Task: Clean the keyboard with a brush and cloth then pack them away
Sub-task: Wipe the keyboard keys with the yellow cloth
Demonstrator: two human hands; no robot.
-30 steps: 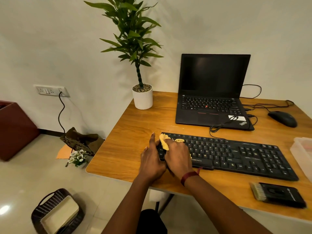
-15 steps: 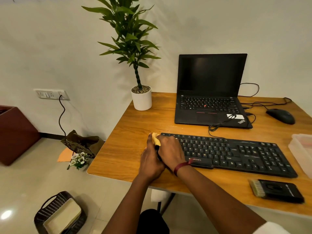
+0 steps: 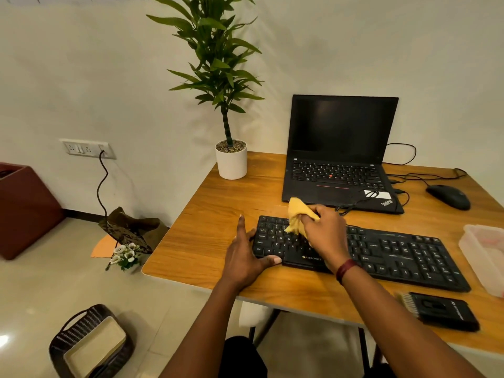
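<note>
Two hands differ: right hand [image 3: 326, 236], bunching the cloth [image 3: 297, 214], moved rightward along the keyboard [image 3: 395, 255]; left hand [image 3: 244, 257] spread.

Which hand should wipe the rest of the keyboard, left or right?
Right, probably. The right hand grips the cloth over the left keys of the keyboard, with the other keys on its side. The left hand holds no cloth and rests against the keyboard's left end.

Warm, dim indoor light; soft wall shadows, floor glare, wide-angle edge distortion.
</note>
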